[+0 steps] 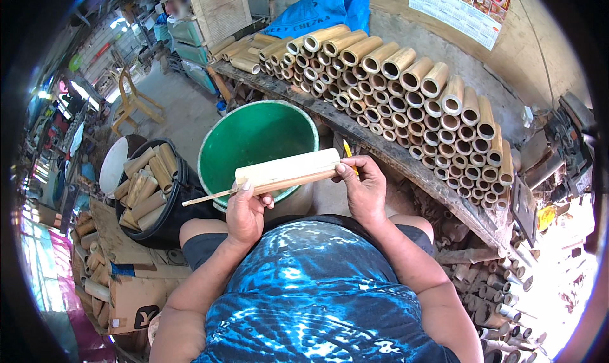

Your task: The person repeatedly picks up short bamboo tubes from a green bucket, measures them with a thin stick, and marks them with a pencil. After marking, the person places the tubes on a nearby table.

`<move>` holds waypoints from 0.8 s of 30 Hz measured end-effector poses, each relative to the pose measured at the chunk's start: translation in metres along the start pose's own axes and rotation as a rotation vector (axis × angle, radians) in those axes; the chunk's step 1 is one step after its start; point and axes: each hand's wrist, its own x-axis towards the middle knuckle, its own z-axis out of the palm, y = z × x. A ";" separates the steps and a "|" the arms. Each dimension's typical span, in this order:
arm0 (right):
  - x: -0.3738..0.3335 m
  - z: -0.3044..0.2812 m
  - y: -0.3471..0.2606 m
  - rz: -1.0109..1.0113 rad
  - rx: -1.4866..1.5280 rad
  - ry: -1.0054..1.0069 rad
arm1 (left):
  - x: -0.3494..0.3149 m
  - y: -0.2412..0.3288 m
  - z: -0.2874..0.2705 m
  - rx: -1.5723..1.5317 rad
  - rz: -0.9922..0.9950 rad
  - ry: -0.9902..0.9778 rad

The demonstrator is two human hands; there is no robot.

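Level in front of me is a pale bamboo tube (285, 164), with a thin wooden stick (206, 198) lying along its near side and jutting out past its left end. My left hand (244, 216) is closed on the tube's left end and the stick, thumb on top. At the other end, my right hand (365, 188) pinches the tube and stick between thumb and fingers. A yellow pencil (347, 149) stands up out of the right hand's fingers. Just beyond the tube sits a green tub (254, 131), partly hidden by it.
A long wooden bench (406, 176) on the right bears a tall stack of bamboo tubes (406, 103). On my left, a black bin (181, 204) holds cut bamboo, beside cardboard (143, 293). More tubes (507, 299) lie low at right. Further back stands a chair (133, 100).
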 end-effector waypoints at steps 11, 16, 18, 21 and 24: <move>-0.003 0.000 -0.003 0.021 0.100 -0.016 | 0.003 0.000 -0.006 0.309 0.179 -0.049; -0.005 0.003 -0.002 -0.030 0.072 0.011 | 0.004 -0.001 0.001 0.197 0.169 -0.001; -0.006 0.004 -0.002 -0.049 0.070 0.008 | 0.004 0.000 0.003 0.173 0.151 0.012; -0.007 0.004 -0.003 -0.074 0.008 0.018 | 0.002 0.000 0.004 0.169 0.144 0.008; -0.008 0.004 -0.005 -0.078 0.008 0.036 | 0.001 0.000 0.004 0.166 0.145 -0.001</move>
